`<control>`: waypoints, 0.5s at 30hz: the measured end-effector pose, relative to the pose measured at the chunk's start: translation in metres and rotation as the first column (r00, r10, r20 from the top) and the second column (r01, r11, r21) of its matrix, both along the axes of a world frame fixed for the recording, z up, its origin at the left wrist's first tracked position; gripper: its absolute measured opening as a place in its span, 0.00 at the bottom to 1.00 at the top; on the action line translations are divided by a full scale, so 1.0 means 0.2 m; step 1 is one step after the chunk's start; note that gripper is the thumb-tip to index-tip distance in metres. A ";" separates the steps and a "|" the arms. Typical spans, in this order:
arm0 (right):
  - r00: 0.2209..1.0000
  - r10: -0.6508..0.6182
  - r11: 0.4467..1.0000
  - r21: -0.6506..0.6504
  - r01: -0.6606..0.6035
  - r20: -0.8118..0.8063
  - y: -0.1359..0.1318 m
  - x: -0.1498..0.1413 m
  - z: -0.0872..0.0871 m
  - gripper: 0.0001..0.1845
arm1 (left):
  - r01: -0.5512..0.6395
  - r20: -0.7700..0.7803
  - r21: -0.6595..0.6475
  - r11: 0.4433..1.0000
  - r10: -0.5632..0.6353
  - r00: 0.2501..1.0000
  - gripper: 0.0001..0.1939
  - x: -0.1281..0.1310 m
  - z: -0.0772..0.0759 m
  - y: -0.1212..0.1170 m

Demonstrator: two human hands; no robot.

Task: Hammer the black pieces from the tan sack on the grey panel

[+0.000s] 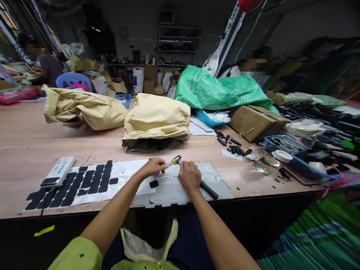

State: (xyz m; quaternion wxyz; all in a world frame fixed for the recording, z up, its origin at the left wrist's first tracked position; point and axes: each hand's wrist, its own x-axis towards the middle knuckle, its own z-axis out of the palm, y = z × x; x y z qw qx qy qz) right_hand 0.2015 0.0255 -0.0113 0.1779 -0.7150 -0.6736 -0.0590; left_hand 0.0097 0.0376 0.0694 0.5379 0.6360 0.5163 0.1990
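Green sleeve (77, 255) nearest camera, below left hand (153, 167). Right hand (190, 175) closed over shaft of hammer (208, 189). Hammer's long axis diagonal: head past right hand's fingers, on far-left side toward left hand; black handle out beyond right wrist, toward near table edge. Right hand nearer, on it; left hand just left of head, apart from it. Left fingers bent, tips near each other; anything pinched, cannot tell. Grey board (222, 189) under both hands. Loose black pad (153, 184) just nearside of left hand; pad-covered white sheet (123, 173) to its left.
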 end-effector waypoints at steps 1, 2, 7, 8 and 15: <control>1.000 0.001 1.000 -0.003 -0.001 -0.001 0.00 0.00 0.00 0.10 | -0.068 0.041 0.001 0.998 0.068 0.997 0.19 0.01 0.01 0.11; 1.000 0.002 1.000 -0.007 -0.002 -0.002 0.00 0.00 0.00 0.10 | -0.156 0.101 -0.028 0.987 0.158 0.982 0.21 0.01 0.03 0.21; 1.000 0.004 1.000 -0.024 -0.004 -0.010 0.01 0.00 0.01 0.09 | -0.480 0.302 -0.275 0.833 0.549 0.779 0.26 -0.04 0.09 0.61; 1.000 0.005 1.000 -0.024 -0.005 -0.011 0.01 0.01 0.01 0.09 | -0.530 0.305 -0.269 0.804 0.593 0.745 0.24 -0.05 0.09 0.66; 1.000 0.001 1.000 -0.021 -0.002 -0.005 0.01 0.01 0.00 0.09 | -0.805 0.392 -0.202 0.558 0.799 0.456 0.13 -0.28 0.02 0.82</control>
